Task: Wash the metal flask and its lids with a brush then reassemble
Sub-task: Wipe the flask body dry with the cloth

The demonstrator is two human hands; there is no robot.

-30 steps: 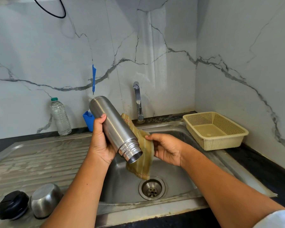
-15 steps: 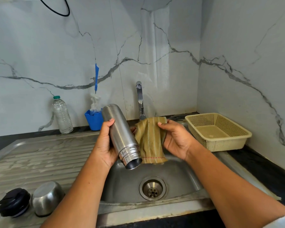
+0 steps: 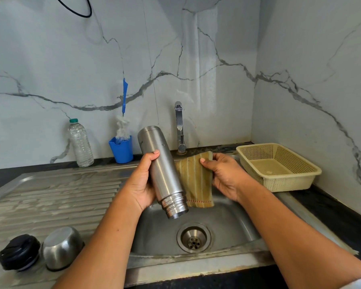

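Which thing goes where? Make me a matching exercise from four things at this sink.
Things:
1. metal flask
2. striped cloth
3. brush
4. black lid

Places:
A. stands in the blue cup
B. gripped by the left hand above the sink
C. lies on the draining board beside the steel cap
D. held by the right hand

Pairs: 1-B, 2-D, 3-A, 4-C.
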